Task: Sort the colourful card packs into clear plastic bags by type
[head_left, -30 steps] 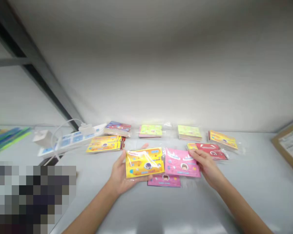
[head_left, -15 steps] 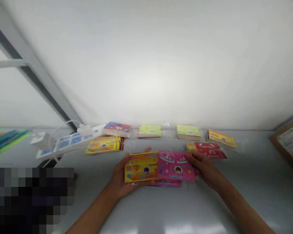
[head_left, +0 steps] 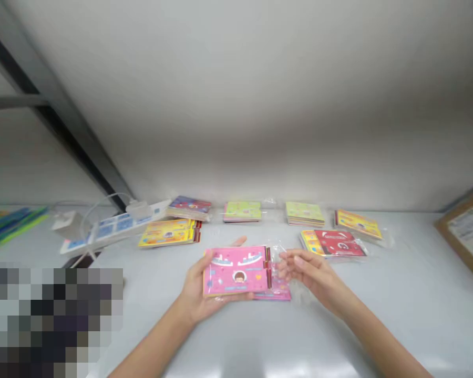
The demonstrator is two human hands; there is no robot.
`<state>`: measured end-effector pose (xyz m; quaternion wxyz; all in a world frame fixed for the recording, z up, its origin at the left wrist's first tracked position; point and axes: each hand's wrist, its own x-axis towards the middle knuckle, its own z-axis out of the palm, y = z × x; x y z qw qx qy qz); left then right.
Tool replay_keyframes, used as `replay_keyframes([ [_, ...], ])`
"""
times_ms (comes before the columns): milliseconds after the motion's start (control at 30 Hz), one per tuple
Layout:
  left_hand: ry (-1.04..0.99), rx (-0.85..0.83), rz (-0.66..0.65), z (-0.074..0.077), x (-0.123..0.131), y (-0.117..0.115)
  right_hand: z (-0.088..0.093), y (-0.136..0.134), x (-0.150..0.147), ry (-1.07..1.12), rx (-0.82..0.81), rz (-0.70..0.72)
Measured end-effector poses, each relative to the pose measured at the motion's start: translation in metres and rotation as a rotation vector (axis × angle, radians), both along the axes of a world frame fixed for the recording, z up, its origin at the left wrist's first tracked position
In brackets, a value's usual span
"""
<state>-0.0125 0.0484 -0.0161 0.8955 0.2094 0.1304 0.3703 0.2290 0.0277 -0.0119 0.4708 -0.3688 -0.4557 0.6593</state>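
My left hand (head_left: 197, 291) is wrapped round the left end of a stack of small printed cards in a clear bag. A pink card (head_left: 236, 273) with a round cartoon head lies on top, and a thin yellow edge shows under it. From the stack's right end sticks out the clear plastic bag (head_left: 276, 254). The fingers of my right hand (head_left: 311, 275) are bent together at that plastic. Beneath the held stack, another pink card (head_left: 276, 296) shows on the table, mostly covered.
Along the back lie bagged card stacks: purple (head_left: 189, 206), two yellow-green (head_left: 242, 211) (head_left: 305, 211), and yellow (head_left: 358, 224). A red-topped stack (head_left: 339, 243) and a yellow stack (head_left: 167, 233) lie nearer. A power strip (head_left: 116, 227) with cables is left, a cardboard box (head_left: 467, 233) right.
The pink card has moved left from my right hand onto the yellow card in my left hand, covering it. My right hand has shifted slightly left, to the bag's end.
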Motion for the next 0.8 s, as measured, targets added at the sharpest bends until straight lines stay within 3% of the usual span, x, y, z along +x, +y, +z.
replay_keyframes([
  [100,0.007,-0.149,0.134,0.0,-0.003,0.003,-0.007,0.01,0.012,-0.147,0.074,-0.326],
  [167,0.012,-0.204,0.209,-0.003,-0.006,0.005,-0.013,0.014,0.018,-0.399,0.154,-0.382],
  [267,0.034,-0.234,0.282,-0.007,-0.008,0.008,-0.019,0.012,0.017,-0.764,0.301,-0.237],
  [367,0.073,-0.258,0.314,-0.006,-0.007,0.007,-0.021,0.005,0.01,-0.94,0.373,-0.077],
  [800,0.057,-0.286,0.305,-0.012,-0.01,0.012,-0.024,0.008,0.01,-0.908,0.438,-0.019],
])
